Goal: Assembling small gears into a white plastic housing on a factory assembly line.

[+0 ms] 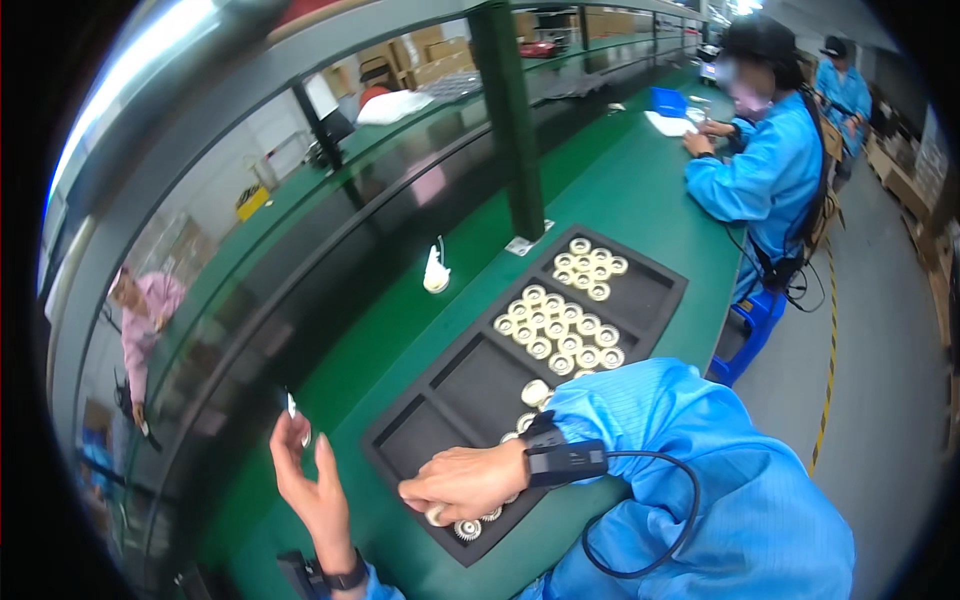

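A black compartment tray (455, 372) lies on the green bench, holding many small cream-white toothed gears (570, 345). My right hand (470, 482) reaches down into the tray's nearest compartment, palm down. Its fingers are closed round a white gear (434, 515) at the near edge, and another gear (467, 529) lies just beside it. My left hand (315, 485) is raised left of the tray, thumb apart from the fingers. A small whitish piece (292, 404) shows at its fingertips, too blurred to name. My right forearm hides part of the middle compartments.
Left of the tray stands a small white bottle-like item (436, 272) on the bench. A green post (508, 130) rises behind the tray. At the right sits a co-worker in blue (770, 160), with a blue bin (668, 102) nearby. A cable (690, 480) loops from my right wrist.
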A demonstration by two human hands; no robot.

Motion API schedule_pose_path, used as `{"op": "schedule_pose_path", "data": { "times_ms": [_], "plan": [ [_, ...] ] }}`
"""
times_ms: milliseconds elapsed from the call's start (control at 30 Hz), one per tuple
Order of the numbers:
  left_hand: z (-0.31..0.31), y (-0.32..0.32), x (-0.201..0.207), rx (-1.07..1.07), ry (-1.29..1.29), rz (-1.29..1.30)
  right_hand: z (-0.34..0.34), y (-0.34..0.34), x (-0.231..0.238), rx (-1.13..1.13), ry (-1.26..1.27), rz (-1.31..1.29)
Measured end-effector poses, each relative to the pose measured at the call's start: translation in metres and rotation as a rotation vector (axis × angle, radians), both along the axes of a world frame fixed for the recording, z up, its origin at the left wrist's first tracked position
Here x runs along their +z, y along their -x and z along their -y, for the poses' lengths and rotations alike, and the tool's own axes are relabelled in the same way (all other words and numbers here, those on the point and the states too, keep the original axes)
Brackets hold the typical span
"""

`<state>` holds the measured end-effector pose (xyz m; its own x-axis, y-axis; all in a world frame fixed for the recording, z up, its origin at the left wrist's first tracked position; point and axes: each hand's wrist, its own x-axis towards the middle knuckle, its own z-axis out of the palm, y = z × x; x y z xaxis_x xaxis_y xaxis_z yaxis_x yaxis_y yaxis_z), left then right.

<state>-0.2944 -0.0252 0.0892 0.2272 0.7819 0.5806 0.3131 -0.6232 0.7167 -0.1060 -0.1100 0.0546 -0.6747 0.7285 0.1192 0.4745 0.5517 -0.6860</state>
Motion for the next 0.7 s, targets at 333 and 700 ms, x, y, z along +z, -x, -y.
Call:
{"op": "schedule_pose_path", "data": {
  "times_ms": [333,700],
  "plan": [
    [0.077,-0.041,0.027,-0.178,-0.168,-0.381,-0.020,-0.015,0.003,-0.327,0.385,-1.015],
    [0.050,-0.028,-0.003,-0.197,0.054,-0.081,-0.026,-0.019,0.004,-0.238,0.222,-1.065]
  ]
}}
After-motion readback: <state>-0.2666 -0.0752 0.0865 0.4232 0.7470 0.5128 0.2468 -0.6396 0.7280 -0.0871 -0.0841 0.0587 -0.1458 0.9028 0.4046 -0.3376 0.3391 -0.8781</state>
